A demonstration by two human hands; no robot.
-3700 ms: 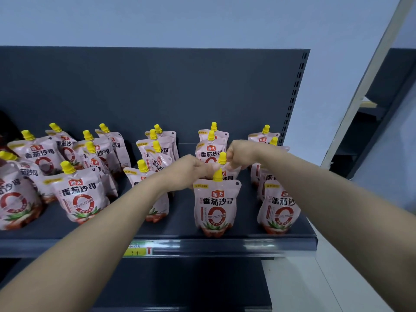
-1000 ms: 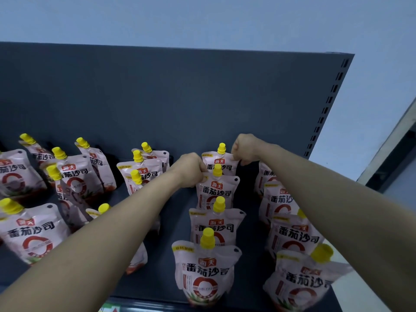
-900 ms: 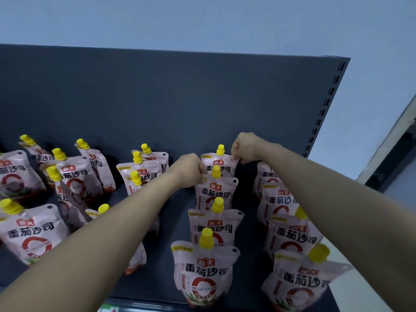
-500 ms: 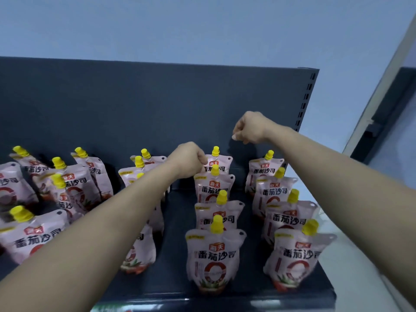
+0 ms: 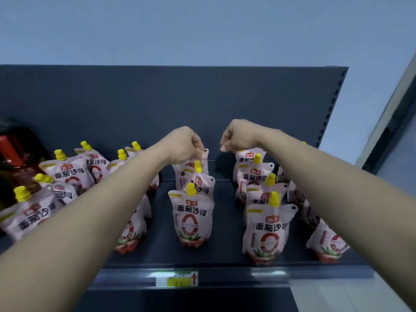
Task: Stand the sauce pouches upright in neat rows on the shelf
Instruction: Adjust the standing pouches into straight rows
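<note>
Pink sauce pouches with yellow caps stand on a dark shelf (image 5: 227,257). A middle row runs back from its front pouch (image 5: 193,219). My left hand (image 5: 183,144) pinches the top corner of that row's rear pouch (image 5: 204,156). A second row lines up behind another front pouch (image 5: 266,230). My right hand (image 5: 239,136) hovers curled over that row's rearmost pouch (image 5: 247,156), and I see nothing held in it. A third row (image 5: 326,240) is partly hidden behind my right forearm. Several pouches on the left (image 5: 69,173) lean unevenly.
A dark bottle with a red label (image 5: 13,158) stands at the far left. The shelf's back panel (image 5: 157,97) rises behind the pouches. A yellow price tag (image 5: 177,279) sits on the front rail. The shelf ends at the right, beside a pale wall.
My right hand has come down from the air to just above the right row's rear pouch. My left hand stays at the middle row's rear pouch. The view has shifted.
</note>
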